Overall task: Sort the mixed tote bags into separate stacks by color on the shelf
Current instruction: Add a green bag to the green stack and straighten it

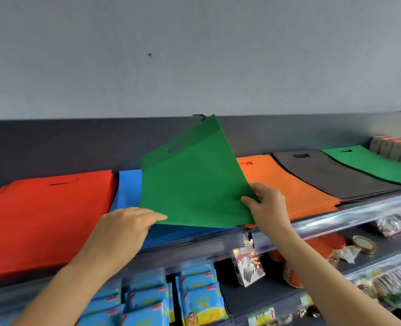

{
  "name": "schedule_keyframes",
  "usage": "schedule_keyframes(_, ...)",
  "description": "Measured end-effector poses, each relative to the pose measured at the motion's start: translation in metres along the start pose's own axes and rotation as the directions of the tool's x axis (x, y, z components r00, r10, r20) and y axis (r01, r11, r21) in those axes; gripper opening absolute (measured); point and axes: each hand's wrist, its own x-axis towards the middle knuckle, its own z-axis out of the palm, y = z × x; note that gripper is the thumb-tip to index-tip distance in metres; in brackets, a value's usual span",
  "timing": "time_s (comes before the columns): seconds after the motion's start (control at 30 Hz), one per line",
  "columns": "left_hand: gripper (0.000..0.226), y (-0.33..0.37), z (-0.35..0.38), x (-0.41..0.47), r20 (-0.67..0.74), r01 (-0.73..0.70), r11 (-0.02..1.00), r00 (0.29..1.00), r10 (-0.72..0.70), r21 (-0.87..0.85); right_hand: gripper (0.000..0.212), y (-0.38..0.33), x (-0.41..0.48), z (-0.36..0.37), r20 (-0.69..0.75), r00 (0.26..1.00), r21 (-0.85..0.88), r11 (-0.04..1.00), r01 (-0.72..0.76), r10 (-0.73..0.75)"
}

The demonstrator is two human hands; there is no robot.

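A green tote bag is lifted and tilted above the blue stack on the top shelf. My right hand pinches its lower right edge. My left hand lies flat with its fingertips under the bag's lower left edge. Along the shelf lie a red stack at the left, then the blue one, an orange stack, a dark grey stack and a green stack at the far right.
The shelf's clear front rail runs below the stacks. Small boxes stand at the far right end. The lower shelves hold blue packets, a hanging carded item and jars. A grey wall rises behind.
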Motion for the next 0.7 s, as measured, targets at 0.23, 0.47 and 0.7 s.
schedule_keyframes(0.23, 0.061, 0.058, 0.036, 0.064, 0.008, -0.178, 0.984, 0.984, 0.178, -0.006, 0.022, 0.059, 0.027, -0.064, -0.077, 0.996, -0.052, 0.997, -0.054, 0.050)
schedule_keyframes(0.47, 0.057, 0.074, 0.072, 0.152, 0.000, -0.345, 0.934, 0.938, 0.346, -0.090, 0.022, 0.088, 0.068, -0.102, -0.240, 0.963, -0.033, 0.990, -0.135, 0.124)
schedule_keyframes(0.7, 0.034, 0.086, 0.106, 0.222, -0.020, -0.491, 0.843, 0.866, 0.499, -0.218, 0.025, 0.112, 0.107, -0.139, -0.368, 0.915, -0.019, 0.983, -0.185, 0.165)
